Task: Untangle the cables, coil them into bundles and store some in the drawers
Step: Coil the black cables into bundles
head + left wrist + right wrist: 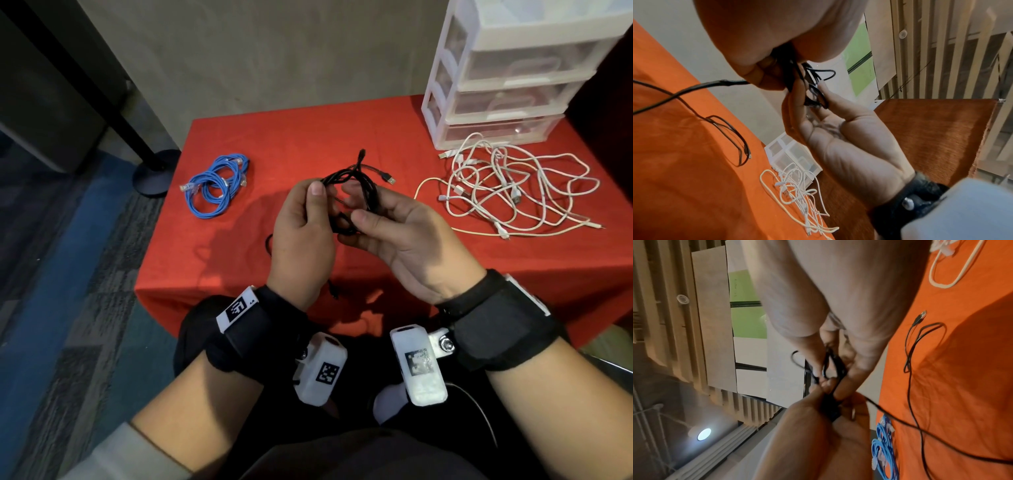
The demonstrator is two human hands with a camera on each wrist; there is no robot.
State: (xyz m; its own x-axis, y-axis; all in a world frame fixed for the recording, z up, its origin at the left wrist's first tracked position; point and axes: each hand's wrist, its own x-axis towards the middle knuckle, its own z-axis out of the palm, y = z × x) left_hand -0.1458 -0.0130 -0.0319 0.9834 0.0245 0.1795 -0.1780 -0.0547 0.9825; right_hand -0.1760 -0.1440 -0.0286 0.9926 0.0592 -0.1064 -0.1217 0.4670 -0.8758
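Both the left hand (pixel 764 48) and right hand (pixel 840 146) pinch a black cable (pixel 813 87) above the orange-covered bench (pixel 674 178), near tangled white cables (pixel 797 191).

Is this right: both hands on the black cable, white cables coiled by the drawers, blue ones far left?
One error: the white cables are not coiled. The head view shows them as a loose tangle by the drawers. The rest holds: left hand and right hand hold the black cable, blue cables far left.

Surface: red-covered table (pixel 308 137).
Landmark: drawer unit (pixel 507 78), back right corner.
White cables (pixel 507 192): tangled just before it.
Blue cables (pixel 215 185): coiled, far left of it.
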